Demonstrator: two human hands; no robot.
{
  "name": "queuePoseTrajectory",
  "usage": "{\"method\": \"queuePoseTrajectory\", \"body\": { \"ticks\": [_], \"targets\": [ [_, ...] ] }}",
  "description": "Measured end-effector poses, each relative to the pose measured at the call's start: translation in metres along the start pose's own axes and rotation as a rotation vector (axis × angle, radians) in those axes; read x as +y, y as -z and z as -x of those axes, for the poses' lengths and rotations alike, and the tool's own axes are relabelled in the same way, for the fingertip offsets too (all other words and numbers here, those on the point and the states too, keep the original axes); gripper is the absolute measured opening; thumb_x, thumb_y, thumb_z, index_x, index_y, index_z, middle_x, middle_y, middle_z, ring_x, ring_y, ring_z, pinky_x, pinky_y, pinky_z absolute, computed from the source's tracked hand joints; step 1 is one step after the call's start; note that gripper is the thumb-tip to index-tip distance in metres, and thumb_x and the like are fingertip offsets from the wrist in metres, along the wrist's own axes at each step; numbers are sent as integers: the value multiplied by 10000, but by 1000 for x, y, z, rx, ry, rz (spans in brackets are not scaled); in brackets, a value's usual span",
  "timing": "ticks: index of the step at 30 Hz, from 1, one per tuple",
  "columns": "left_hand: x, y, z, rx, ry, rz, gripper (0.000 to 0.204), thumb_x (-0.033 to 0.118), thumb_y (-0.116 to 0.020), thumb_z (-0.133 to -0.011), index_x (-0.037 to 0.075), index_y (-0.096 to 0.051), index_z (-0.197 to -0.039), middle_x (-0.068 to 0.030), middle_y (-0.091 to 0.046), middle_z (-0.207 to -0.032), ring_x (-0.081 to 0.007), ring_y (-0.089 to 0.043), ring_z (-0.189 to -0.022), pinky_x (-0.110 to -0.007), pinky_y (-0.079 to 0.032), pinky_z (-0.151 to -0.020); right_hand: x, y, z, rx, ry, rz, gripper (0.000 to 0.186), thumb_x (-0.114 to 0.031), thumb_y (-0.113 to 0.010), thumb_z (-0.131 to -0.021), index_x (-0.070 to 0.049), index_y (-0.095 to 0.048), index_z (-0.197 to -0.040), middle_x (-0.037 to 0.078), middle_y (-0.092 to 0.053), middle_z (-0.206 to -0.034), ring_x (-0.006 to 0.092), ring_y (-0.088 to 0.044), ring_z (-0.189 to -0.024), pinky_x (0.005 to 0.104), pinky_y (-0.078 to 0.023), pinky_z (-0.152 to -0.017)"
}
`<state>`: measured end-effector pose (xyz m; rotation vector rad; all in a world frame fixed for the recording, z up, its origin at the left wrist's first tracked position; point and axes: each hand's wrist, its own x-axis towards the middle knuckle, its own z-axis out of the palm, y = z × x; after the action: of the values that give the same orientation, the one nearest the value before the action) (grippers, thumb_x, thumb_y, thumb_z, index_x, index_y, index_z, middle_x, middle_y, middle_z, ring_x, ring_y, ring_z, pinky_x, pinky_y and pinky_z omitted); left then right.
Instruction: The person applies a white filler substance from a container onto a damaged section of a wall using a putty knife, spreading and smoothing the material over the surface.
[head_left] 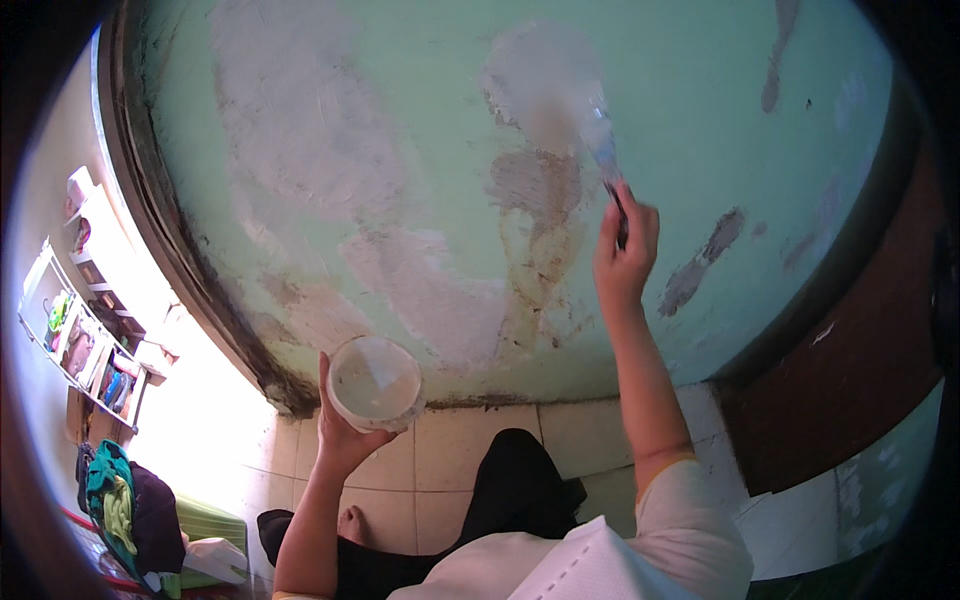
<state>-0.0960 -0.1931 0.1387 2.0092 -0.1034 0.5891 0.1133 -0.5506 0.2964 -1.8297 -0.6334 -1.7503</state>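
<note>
The right hand (624, 252) is raised against the pale green wall (420, 130), its fingers wrapped tight around the dark handle of a putty knife (607, 160). The tool's long axis runs up and slightly to the person's left from the fist, so the blurred blade lies above the grip, at the right edge of a fresh whitish filler patch (545, 75). Below the blade sits a bare brownish patch (538, 185), up and to the left of the hand and much nearer to it than to the other.

The left hand (345, 425) is held low, near where the wall meets the tiled floor (450, 450), cupped from beneath around a small white tub (374, 383) (open side up, its inside pale with filler). The tub lies down and well to the left of the knife, apart from it.
</note>
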Motion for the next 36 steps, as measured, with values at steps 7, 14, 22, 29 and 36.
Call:
{"method": "queuePoseTrajectory", "body": {
  "ticks": [7,14,22,29,36],
  "targets": [
    [-2,-8,1,-16,-9,29,1495,300,-974,-563,78,67,-1613,-193,-520,-1452,-336,-554,-1320,-442,-453,-1098,-17,-28,-74,13,55,29,362,-62,-644,-961,-128,-656,-1317,54,-552,-856,228,-530,-776,363,-469,-695],
    [12,-3,5,-42,69,113,1500,177,-978,-541,88,61,-1620,-162,-419,-1520,-300,-459,-1388,-445,-382,-1167,4,14,35,-96,-78,83,392,-33,-643,-952,-111,-650,-1336,58,-569,-859,227,-531,-789,358,-471,-693],
    [0,-5,-1,10,1,166,1496,224,-986,-560,80,65,-1616,-174,-481,-1475,-302,-533,-1333,-433,-448,-1111,-35,-16,-20,-29,-12,-9,388,-37,-644,-955,-82,-638,-1339,71,-586,-870,219,-547,-752,357,-480,-652],
    [8,-7,-3,12,2,120,1485,287,-978,-576,74,62,-1614,-186,-500,-1463,-306,-536,-1334,-433,-440,-1113,-42,-53,-27,-60,-37,-37,361,-86,-642,-970,-122,-644,-1329,77,-580,-898,208,-596,-707,336,-516,-584],
    [8,-1,-2,18,1,75,1501,313,-975,-565,72,74,-1611,-187,-508,-1458,-319,-532,-1342,-437,-429,-1121,-30,-16,71,-66,-31,-64,400,-28,-652,-951,-91,-623,-1346,89,-591,-899,212,-607,-716,331,-520,-586]
  ]
}}
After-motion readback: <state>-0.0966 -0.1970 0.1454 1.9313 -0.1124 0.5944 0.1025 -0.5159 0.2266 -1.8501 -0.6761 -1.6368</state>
